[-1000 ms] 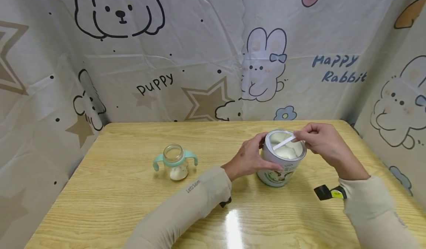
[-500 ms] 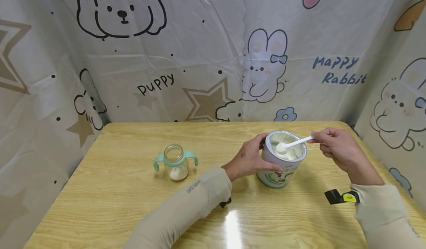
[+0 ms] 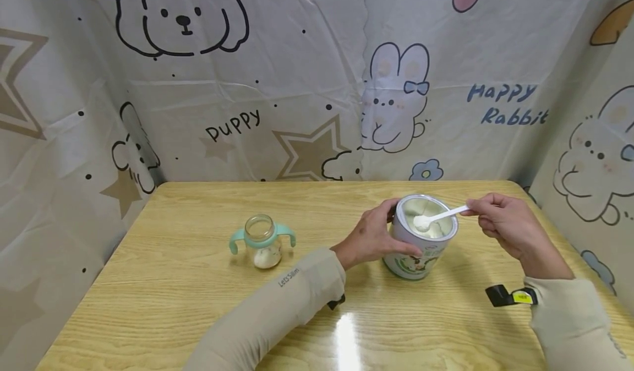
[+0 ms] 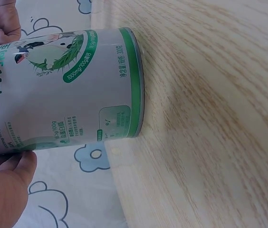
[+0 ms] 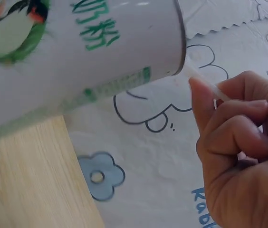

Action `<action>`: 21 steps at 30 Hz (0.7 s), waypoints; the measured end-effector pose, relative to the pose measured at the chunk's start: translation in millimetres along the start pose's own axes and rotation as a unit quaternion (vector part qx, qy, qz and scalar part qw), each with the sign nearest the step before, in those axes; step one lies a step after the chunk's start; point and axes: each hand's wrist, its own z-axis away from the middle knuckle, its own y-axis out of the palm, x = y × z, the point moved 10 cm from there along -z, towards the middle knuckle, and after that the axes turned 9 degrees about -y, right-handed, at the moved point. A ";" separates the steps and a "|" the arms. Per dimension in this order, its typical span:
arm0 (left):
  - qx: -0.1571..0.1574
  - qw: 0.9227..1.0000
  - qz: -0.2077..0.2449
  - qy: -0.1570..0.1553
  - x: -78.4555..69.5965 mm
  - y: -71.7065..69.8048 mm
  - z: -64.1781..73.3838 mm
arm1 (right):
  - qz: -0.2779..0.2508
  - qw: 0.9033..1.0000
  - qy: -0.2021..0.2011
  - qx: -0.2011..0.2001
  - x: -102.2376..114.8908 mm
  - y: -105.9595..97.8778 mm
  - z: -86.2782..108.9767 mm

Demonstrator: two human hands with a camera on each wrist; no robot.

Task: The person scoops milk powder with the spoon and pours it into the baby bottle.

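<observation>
My left hand (image 3: 372, 238) grips the side of a white milk powder can (image 3: 412, 261) with green print, thumb in front and fingers behind. The open can stands tilted a little on the table, pale powder (image 3: 438, 229) inside. Between thumb and fingers, my right hand (image 3: 507, 225) pinches the end of a white scoop (image 3: 448, 213). Its bowl, heaped with powder, is over the can's mouth. In the left wrist view, the can's lower wall (image 4: 77, 99) lies between the fingers and thumb. The right wrist view shows the scoop handle (image 5: 219, 92) running toward the can's rim.
A baby bottle (image 3: 262, 241) with mint-green handles and no cap stands left of the can, white powder at its bottom. The wooden table (image 3: 163, 299) ends at a printed cloth backdrop (image 3: 297, 57) behind and at the sides.
The right hand has drawn back to the right and the scoop's powder-filled bowl has come up into sight from inside the can. The left hand and can have hardly moved.
</observation>
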 end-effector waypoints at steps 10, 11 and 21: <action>0.001 1.000 0.003 -0.004 0.6 0.9 0.0 | -0.022 1.000 -0.005 -0.001 -2.0 0.7 0.2; 0.002 1.000 0.002 -0.005 0.6 1.1 -0.1 | -0.021 1.000 -0.006 -0.001 -1.9 0.5 0.4; -0.002 1.000 0.015 -0.018 4.7 -4.6 3.0 | -0.059 0.998 -0.018 0.002 1.1 1.9 -1.6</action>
